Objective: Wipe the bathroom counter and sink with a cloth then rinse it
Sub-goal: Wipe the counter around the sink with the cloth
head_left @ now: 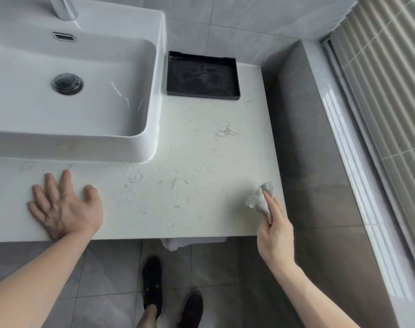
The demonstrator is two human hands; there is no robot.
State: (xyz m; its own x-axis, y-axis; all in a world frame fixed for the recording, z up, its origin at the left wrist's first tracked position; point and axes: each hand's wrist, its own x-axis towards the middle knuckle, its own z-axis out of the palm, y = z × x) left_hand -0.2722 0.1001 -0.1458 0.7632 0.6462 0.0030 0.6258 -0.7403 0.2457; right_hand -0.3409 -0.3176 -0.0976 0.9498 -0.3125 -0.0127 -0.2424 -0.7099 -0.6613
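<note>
While the left hand was laid flat, fingers spread, on the bench, the soft, light cloth was pinched, bunched, in the right hand; probably best held balled.

A home bathroom: a white basin with a drain plug and a chrome tap sits on a pale marbled bench. Grey tiles cover the wall and floor, and a ribbed glass screen stands at the right.
</note>
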